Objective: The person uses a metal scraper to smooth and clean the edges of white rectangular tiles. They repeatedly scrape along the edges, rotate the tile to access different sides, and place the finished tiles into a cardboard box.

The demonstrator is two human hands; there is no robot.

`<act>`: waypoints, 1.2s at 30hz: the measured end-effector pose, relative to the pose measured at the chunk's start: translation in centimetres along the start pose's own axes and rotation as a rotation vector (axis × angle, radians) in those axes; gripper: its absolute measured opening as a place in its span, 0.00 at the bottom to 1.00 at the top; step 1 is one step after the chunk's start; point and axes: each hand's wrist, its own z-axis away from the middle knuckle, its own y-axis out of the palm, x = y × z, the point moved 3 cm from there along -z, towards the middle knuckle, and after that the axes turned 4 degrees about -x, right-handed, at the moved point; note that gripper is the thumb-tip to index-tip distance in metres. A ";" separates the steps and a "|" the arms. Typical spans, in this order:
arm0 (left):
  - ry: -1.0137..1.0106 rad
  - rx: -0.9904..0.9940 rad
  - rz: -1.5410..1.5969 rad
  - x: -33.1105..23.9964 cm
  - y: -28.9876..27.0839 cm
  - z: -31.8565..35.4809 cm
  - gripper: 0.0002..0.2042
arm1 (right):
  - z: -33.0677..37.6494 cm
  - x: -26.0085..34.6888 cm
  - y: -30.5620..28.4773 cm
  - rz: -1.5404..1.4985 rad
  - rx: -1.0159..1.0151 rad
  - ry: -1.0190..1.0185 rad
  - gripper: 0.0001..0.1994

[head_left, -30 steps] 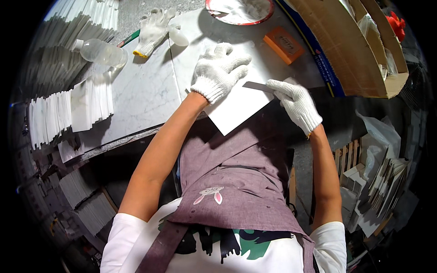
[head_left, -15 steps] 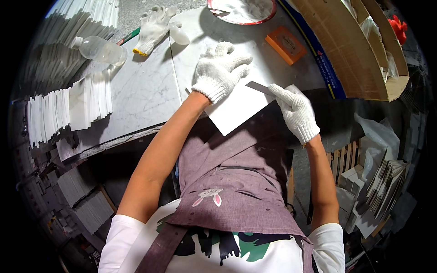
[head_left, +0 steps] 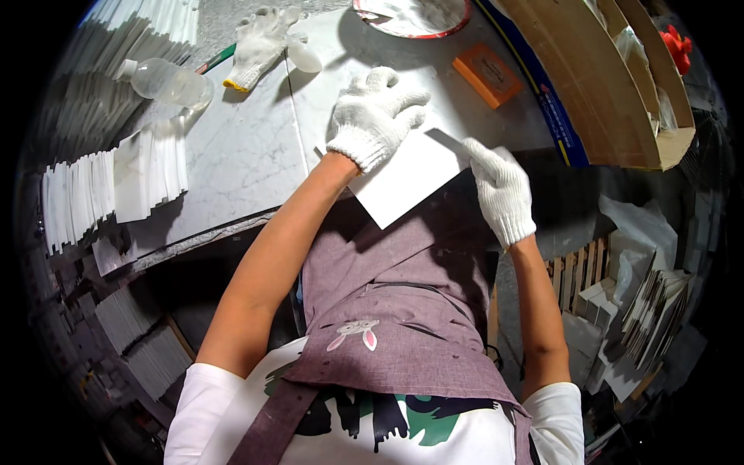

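White rectangular tile [head_left: 403, 182], overhanging near edge of grey marble desk [head_left: 240, 155]: pinned flat under spread gloved left hand [head_left: 374, 116], gloved right hand [head_left: 500, 190] now slid down right edge, fingers closed on it; positioning continuing.

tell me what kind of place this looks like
Probably a small paper or card workshop: a marble-topped bench, rows of stacked white sheets, and gloved hands working a white sheet.

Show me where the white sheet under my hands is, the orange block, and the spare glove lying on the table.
White sheet [head_left: 407, 182], head view, on its bare middle.
Orange block [head_left: 487, 74], head view, on its top face.
Spare glove [head_left: 258, 43], head view, on its palm.
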 end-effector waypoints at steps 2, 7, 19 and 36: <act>0.004 0.007 0.029 0.1 -0.1 -0.1 0.14 | 0.2 0.2 0.2 0.022 -0.019 0.027 0.15; -0.003 0.011 0.014 0.0 -0.2 -0.2 0.14 | 2.3 0.4 0.6 0.164 -0.026 0.005 0.17; 0.013 -0.007 -0.001 0.4 0.5 0.0 0.12 | 2.9 0.9 1.5 0.136 -0.086 0.039 0.17; -0.052 0.055 0.027 0.2 0.0 -0.2 0.13 | 3.5 1.7 2.3 0.108 -0.100 0.077 0.14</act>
